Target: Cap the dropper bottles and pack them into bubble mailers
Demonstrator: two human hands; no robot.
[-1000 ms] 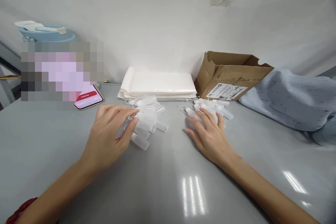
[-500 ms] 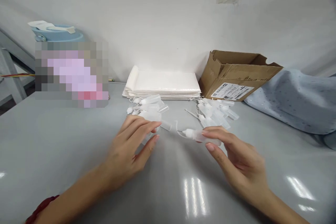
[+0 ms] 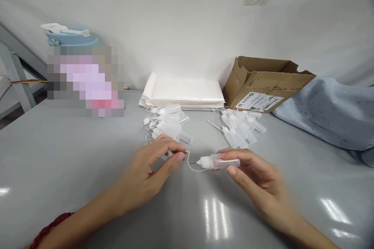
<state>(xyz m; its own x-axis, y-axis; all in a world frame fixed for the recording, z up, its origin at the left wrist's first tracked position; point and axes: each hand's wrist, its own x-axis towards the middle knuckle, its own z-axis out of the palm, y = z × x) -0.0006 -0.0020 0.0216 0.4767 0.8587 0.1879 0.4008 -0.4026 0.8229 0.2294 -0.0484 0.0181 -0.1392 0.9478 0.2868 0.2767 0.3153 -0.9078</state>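
Observation:
A small translucent needle-tip bottle (image 3: 217, 162) lies sideways in my right hand (image 3: 257, 181), held between thumb and fingers with its thin needle pointing left. From its white collar a thin white cap strap (image 3: 193, 168) curves round to my left hand (image 3: 159, 165). My left thumb and forefinger are pinched at the strap's free end; the small cap there is mostly hidden by the fingertips. Just beyond my left hand lies a pile of similar bottles (image 3: 169, 127). Another group of bottles (image 3: 238, 126) rests beyond my right hand.
A stack of white padded envelopes (image 3: 184, 91) stands against the wall. To its right is an open cardboard box (image 3: 265, 85), beside a light blue cloth (image 3: 333, 116). A blue container (image 3: 71, 38) is at the back left, behind a blurred-out patch. All rests on the grey table (image 3: 87, 155).
My right hand has brought the bottle slightly lower in view. My left hand has moved right and down, and its thumb and forefinger have closed on the end of the strap.

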